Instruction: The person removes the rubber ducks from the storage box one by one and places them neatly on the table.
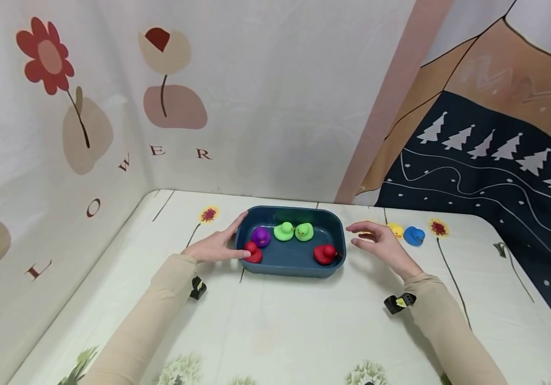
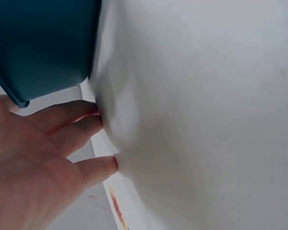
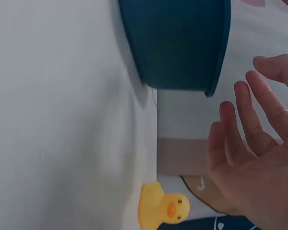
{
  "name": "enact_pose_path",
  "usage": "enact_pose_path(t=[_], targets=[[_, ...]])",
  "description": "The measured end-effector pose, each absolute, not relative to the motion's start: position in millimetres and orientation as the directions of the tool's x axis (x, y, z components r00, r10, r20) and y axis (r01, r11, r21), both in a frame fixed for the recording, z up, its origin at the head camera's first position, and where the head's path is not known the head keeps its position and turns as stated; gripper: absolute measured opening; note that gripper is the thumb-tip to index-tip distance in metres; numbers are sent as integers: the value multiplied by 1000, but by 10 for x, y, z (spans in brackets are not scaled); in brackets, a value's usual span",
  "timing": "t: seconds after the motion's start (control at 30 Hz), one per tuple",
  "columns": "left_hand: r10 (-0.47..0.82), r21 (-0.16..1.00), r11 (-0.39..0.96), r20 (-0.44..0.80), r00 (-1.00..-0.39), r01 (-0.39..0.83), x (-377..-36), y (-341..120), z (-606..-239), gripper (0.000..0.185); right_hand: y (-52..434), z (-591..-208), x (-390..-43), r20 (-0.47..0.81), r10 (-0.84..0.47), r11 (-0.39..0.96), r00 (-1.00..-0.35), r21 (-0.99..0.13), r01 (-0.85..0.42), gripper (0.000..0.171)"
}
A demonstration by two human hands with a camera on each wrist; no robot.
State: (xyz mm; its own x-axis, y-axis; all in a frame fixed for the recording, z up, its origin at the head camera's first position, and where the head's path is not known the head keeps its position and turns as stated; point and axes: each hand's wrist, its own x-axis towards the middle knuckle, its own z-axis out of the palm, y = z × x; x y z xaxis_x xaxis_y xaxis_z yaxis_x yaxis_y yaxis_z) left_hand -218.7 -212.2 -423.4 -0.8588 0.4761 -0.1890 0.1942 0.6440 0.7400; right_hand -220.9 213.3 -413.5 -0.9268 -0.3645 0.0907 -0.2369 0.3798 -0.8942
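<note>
A dark blue plastic basin (image 1: 289,270) holds several rubber ducks: a purple duck (image 1: 261,237), two green ducks (image 1: 284,231) and two red ducks (image 1: 325,254). My left hand (image 1: 215,245) is at the basin's left end, thumb over the rim by one red duck (image 1: 254,253). In the left wrist view, its other fingers (image 2: 69,136) spread loosely beside the outer wall, tips at the tabletop. To the right of the basin my right hand (image 1: 381,243) hovers apart from it, fingers loosely bent and holding nothing. A yellow duck (image 3: 161,206) sits beyond that hand.
Just right of the yellow duck is a blue duck (image 1: 414,236) on the white flower-printed tablecloth (image 1: 280,331). A printed curtain (image 1: 275,107) hangs along the back and left sides. Small black devices (image 1: 198,287) are strapped on both wrists.
</note>
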Motion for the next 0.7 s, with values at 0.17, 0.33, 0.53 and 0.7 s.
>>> enact_pose_path(t=[0.17,0.33,0.53,0.7], targets=[[474,737,649,-196,-859,190,-2192,-2121,-4230,104,2044,-4140,-2217,102,-393,371,-914,-892,-259,31],[471,737,650,-198,-859,187,-2195,-2128,-4234,104,1972,-4143,-2225,114,-411,366,-904,-888,-278,30],[466,738,651,-203,-861,178,-2183,-2126,-4217,104,1890,-4124,-2220,104,-426,368,-899,-887,-278,26],[456,733,658,-204,-866,174,-2166,-2118,-4216,103,1832,-4175,-2223,88,-443,388,-892,-878,-279,21]])
